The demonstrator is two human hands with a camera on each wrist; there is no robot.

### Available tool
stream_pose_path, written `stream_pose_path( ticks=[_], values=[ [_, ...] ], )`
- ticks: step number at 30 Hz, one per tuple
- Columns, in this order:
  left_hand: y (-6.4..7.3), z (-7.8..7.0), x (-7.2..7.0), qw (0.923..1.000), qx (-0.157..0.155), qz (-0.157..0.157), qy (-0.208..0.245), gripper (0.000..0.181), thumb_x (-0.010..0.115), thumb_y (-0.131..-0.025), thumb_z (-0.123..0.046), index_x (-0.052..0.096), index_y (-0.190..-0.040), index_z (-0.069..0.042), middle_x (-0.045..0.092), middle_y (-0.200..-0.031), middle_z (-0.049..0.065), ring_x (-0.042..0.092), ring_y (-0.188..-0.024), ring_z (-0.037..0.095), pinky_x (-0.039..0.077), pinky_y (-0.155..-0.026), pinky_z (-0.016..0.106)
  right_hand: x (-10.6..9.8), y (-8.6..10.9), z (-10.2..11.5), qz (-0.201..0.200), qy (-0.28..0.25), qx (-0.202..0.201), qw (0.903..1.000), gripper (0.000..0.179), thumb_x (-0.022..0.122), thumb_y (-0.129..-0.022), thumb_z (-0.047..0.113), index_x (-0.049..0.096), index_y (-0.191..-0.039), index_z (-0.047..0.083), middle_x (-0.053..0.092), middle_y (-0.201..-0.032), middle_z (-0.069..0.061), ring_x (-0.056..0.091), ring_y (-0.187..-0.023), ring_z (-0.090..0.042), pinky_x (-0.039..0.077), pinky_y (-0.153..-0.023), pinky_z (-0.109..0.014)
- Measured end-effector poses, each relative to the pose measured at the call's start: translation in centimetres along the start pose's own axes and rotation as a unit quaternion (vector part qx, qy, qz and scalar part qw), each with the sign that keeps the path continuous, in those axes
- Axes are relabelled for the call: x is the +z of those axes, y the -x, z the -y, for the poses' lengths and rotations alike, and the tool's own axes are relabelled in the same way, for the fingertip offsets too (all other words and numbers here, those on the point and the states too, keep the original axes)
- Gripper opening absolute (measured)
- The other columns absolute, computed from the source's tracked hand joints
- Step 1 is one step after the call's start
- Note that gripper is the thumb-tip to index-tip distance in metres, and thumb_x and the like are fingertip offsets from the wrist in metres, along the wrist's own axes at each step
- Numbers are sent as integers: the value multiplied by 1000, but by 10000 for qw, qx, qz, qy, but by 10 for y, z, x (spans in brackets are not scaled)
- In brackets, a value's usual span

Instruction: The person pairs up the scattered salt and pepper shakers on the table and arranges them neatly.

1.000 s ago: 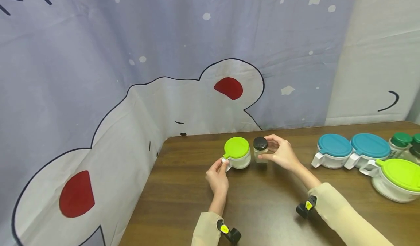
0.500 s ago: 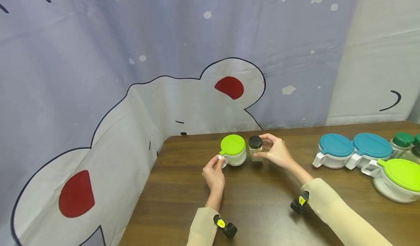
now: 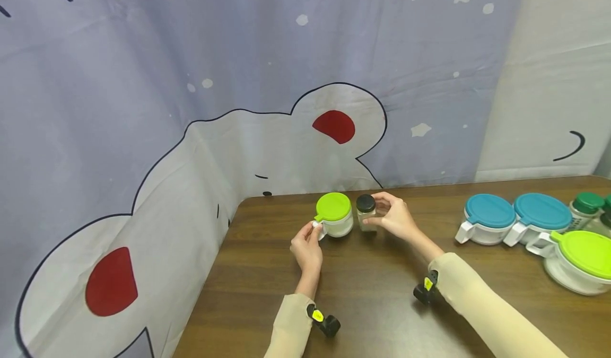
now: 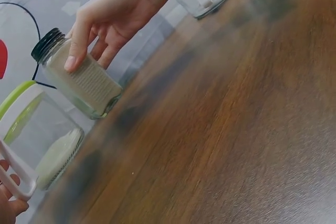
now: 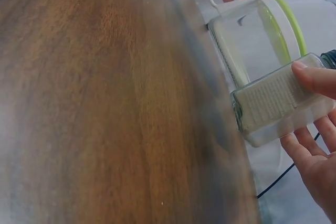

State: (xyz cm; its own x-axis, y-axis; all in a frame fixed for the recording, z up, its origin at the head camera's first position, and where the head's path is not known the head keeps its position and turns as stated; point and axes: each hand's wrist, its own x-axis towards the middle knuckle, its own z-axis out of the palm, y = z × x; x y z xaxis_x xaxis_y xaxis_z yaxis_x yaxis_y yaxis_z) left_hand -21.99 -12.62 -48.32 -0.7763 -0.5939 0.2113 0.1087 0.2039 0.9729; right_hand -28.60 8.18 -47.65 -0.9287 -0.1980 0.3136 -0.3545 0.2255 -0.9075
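A clear seasoning jar (image 3: 338,225) with a lime-green lid and a white handle stands toward the back of the table. My left hand (image 3: 307,249) pinches its handle (image 4: 20,171). Pale contents cover the jar's bottom in the left wrist view. Just to its right is a square glass spice bottle (image 3: 366,220) with a black cap, filled with pale powder. My right hand (image 3: 393,218) grips the bottle by its sides, thumb in front and fingers behind. Bottle and jar are side by side, both upright in the head view.
At the right stand two jars with blue lids (image 3: 490,211) (image 3: 542,211), a wider lime-lidded jar (image 3: 587,254) and several green- or dark-capped bottles (image 3: 588,203). A printed curtain (image 3: 267,151) hangs behind the wooden table (image 3: 372,305).
Both hands have shifted left and slightly back, carrying the lime-lidded jar and the black-capped bottle along together. The containers at the right have stayed put.
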Motion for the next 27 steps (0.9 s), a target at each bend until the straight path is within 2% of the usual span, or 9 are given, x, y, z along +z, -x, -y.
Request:
stream_pose_path(
  ticks=[4, 11, 17, 24, 27],
  values=[
    [-5, 4, 0, 10000, -34, -52, -33, 23, 73, -82, -5, 71, -101, 8, 71, -99, 25, 70, -92, 33, 58, -80, 38, 2, -3, -1, -20, -58, 121, 9999, 57, 87, -61, -1, 61, -113, -2, 70, -108, -23, 67, -101, -38, 53, -90, -47],
    [-9, 8, 0, 9998, -53, -136, -110, 24, 74, -81, -6, 71, -100, 7, 71, -99, 24, 70, -92, 33, 58, -80, 38, 8, -7, -5, -94, 103, 186, 9997, 57, 88, -61, 3, 63, -112, -1, 71, -106, -21, 68, -98, -34, 55, -86, -39],
    [-12, 10, -1, 9996, -91, -232, -141, 24, 74, -81, -5, 71, -101, 8, 71, -99, 25, 70, -92, 34, 57, -81, 40, 15, -10, -7, -59, -53, 156, 9998, 57, 87, -62, 1, 62, -113, -4, 70, -107, -23, 67, -99, -37, 53, -90, -48],
    [-18, 10, -2, 9993, -64, -304, -183, 23, 74, -81, -4, 71, -100, 9, 70, -98, 26, 70, -93, 36, 57, -81, 40, 18, -4, 22, 41, -98, 64, 9999, 53, 82, -64, -8, 59, -112, -12, 67, -105, -31, 66, -97, -43, 52, -88, -54],
    [-21, 10, -3, 9993, -3, -312, -185, 22, 73, -81, -3, 71, -100, 9, 70, -98, 26, 70, -92, 36, 57, -81, 41, 20, -5, 26, 67, -74, 87, 9999, 53, 82, -64, -8, 59, -112, -12, 67, -106, -30, 66, -98, -43, 52, -89, -53]
  ],
)
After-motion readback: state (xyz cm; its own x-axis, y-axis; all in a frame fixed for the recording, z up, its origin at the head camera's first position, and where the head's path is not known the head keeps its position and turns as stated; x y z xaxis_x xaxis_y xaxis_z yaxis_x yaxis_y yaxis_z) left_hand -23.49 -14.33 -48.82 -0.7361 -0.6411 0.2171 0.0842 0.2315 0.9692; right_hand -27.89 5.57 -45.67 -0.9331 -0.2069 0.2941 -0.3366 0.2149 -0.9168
